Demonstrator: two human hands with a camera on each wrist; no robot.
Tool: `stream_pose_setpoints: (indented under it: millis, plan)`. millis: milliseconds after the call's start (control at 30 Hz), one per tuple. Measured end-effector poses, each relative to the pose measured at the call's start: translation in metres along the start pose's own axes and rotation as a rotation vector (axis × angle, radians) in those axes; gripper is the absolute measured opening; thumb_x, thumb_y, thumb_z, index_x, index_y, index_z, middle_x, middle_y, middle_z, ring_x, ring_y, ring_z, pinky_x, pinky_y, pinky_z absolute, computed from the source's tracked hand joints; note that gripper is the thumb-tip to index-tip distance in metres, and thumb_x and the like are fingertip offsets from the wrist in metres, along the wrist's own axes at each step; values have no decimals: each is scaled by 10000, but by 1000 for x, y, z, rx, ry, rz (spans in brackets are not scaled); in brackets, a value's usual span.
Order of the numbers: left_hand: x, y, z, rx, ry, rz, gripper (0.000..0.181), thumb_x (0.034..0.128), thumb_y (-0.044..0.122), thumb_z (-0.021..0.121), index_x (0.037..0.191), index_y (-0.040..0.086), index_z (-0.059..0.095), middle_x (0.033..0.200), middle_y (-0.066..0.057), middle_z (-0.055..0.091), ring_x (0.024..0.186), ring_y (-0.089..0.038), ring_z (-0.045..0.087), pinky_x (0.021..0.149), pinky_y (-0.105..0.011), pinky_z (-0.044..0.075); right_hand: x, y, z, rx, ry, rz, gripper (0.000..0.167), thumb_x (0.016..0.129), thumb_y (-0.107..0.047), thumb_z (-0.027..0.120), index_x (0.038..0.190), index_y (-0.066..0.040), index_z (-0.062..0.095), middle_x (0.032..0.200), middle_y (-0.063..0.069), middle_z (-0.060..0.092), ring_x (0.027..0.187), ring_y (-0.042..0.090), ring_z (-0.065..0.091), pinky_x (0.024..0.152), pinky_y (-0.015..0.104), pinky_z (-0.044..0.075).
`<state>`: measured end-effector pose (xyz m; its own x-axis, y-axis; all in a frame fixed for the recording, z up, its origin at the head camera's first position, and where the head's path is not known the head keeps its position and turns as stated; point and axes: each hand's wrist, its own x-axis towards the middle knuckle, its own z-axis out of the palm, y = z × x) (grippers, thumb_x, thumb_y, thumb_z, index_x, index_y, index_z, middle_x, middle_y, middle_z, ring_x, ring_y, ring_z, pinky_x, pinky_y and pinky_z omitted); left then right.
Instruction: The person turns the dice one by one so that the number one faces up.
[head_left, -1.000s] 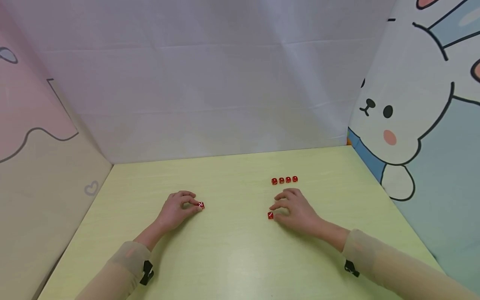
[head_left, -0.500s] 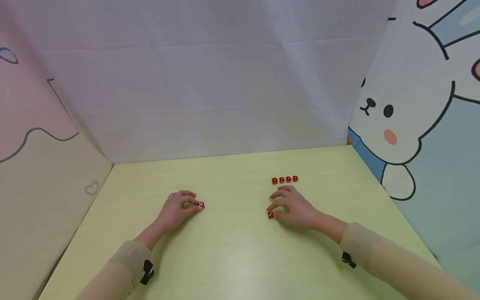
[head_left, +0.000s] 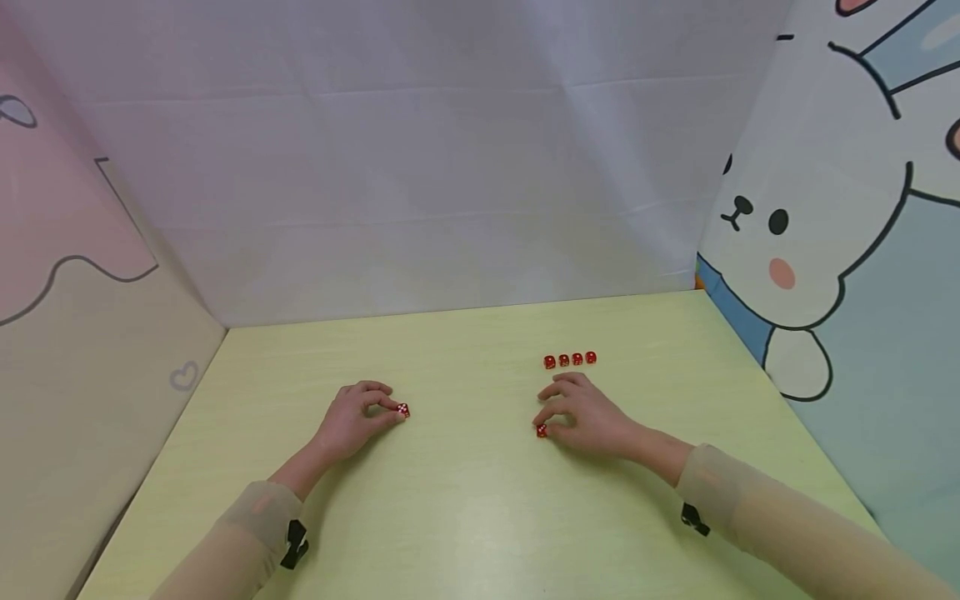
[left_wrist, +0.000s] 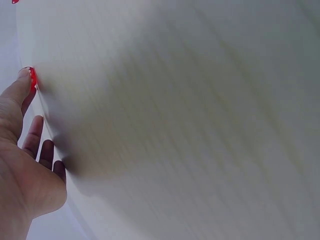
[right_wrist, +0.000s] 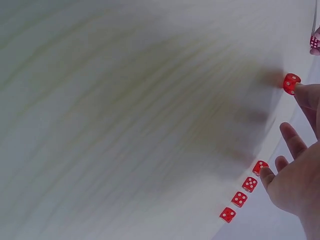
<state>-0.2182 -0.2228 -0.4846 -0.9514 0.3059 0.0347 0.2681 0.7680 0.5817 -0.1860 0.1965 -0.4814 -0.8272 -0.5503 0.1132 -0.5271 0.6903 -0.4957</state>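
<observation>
On the left of the table, my left hand (head_left: pixel 356 420) pinches a red die (head_left: pixel 403 410) with white pips between thumb and forefinger. In the left wrist view only a red edge of that die (left_wrist: pixel 33 78) shows past the thumb. Farther right, thumb and forefinger of my right hand (head_left: pixel 588 417) hold a second red die (head_left: pixel 542 431) at the tabletop. The right wrist view shows this die (right_wrist: pixel 291 84) at the thumb tip, while the other fingers extend apart from it. Beyond the right hand stands a straight row of several red dice (head_left: pixel 570 360).
The pale yellow table (head_left: pixel 465 517) ends at a white cloth backdrop (head_left: pixel 450 167). A cream and pink panel (head_left: pixel 82 375) borders it on the left. On the right rises a panel with a cartoon rabbit (head_left: pixel 817 250).
My right hand has shifted slightly left, and its forefinger has closed on the die by the thumb. The left hand and the dice row look unchanged.
</observation>
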Motion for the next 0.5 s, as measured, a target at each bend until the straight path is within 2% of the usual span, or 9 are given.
stream_pose_setpoints:
  millis: [333, 500]
  plan:
    - [0, 0, 0, -2, -3, 1, 128, 908, 328, 801, 934, 203, 789, 1297, -99, 633, 1249, -423, 474, 1048, -588, 360, 0, 2, 3, -46, 37, 57, 60, 899, -266, 800, 940, -301, 775, 1288, 47, 638, 1362, 359, 402, 1135, 547, 320]
    - [0, 0, 0, -1, -5, -2, 129, 912, 328, 797, 930, 201, 790, 1301, -104, 632, 1254, -433, 470, 1051, -595, 354, -1, 2, 5, -58, 71, 84, 84, 869, -299, 827, 879, -318, 746, 1279, 52, 645, 1367, 362, 402, 1136, 536, 327]
